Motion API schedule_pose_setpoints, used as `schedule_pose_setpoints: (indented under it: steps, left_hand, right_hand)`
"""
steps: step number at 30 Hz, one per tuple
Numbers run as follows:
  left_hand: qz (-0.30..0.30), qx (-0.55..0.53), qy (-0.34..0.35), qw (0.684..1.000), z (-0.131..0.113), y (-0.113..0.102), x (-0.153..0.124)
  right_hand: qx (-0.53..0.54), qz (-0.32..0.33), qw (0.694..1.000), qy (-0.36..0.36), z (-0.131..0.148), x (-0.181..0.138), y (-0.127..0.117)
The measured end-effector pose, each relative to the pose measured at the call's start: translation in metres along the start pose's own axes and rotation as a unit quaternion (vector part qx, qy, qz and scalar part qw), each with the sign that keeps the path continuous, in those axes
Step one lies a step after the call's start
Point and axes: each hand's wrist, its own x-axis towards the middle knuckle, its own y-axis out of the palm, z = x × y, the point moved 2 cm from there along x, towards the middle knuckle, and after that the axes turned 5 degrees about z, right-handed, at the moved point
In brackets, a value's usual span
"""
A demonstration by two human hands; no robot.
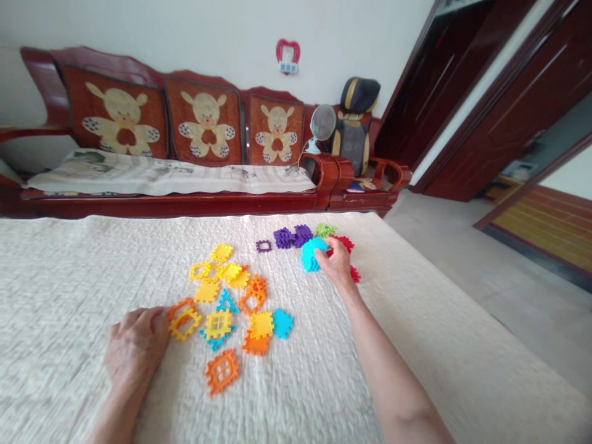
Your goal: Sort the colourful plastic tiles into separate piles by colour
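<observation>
Several flat plastic interlocking tiles lie on a cream quilted cloth [69,277]. My right hand [337,264] reaches far forward and is closed on a stack of blue tiles [311,253], beside red tiles [345,242], a green tile [325,230] and purple tiles [292,237]. My left hand [135,351] rests knuckles-up on the cloth with fingers curled, touching a yellow frame tile [185,324] over an orange one. Yellow, orange and blue tiles [231,302] are scattered between the hands. An orange grid tile [222,370] lies nearest me.
A dark red wooden sofa [185,203] with bear-print cushions stands behind the cloth. A small fan [321,126] and a massage cushion [354,123] sit at its right end. Bare floor [485,277] and dark wooden doors [485,92] are to the right.
</observation>
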Motion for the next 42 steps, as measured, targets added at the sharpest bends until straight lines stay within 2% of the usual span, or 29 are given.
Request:
schedule_pose_setpoints:
  steps: [7, 10, 12, 13, 15, 17, 19, 23, 28, 36, 42]
  left_hand:
    - [-0.005, 0.008, 0.005, 1.0, -0.002, 0.0, 0.0]
    - [-0.01, 0.009, 0.007, 1.0, -0.002, 0.0, 0.0]
    - [-0.017, 0.01, 0.009, 1.0, -0.002, 0.0, 0.0]
    - [-0.018, 0.011, 0.009, 1.0, -0.003, 0.0, 0.0]
    - [-0.024, 0.007, 0.008, 1.0, -0.003, 0.0, 0.0]
    - [-0.031, 0.003, 0.01, 0.999, -0.004, 0.0, -0.001]
    - [-0.034, 0.002, 0.018, 0.999, -0.004, 0.0, -0.001]
    - [-0.034, 0.001, 0.024, 0.999, -0.005, -0.001, -0.002]
    - [-0.025, 0.004, 0.011, 1.0, -0.007, -0.002, -0.003]
    - [-0.028, -0.004, -0.003, 1.0, -0.001, 0.003, 0.0]
    - [-0.034, -0.004, 0.009, 0.999, -0.003, 0.001, -0.001]
  right_hand:
    - [0.005, -0.009, 0.999, -0.031, 0.0, -0.005, -0.001]
    - [0.013, -0.056, 0.997, -0.059, 0.014, -0.02, -0.013]
    - [0.035, -0.057, 0.995, -0.078, 0.029, -0.037, -0.021]
    - [0.049, -0.034, 0.994, -0.089, 0.037, -0.047, -0.022]
    - [0.078, 0.056, 0.989, -0.11, 0.051, -0.071, -0.022]
    - [0.108, 0.162, 0.973, -0.122, 0.061, -0.094, -0.018]
    - [0.131, 0.24, 0.954, -0.122, 0.066, -0.114, -0.013]
    - [0.113, 0.321, 0.927, -0.155, 0.066, -0.136, -0.007]
    - [0.081, 0.354, 0.912, -0.191, 0.067, -0.141, -0.003]
    - [0.082, 0.362, 0.91, -0.187, 0.074, -0.141, -0.004]
    - [0.103, 0.342, 0.919, -0.165, 0.072, -0.139, -0.006]
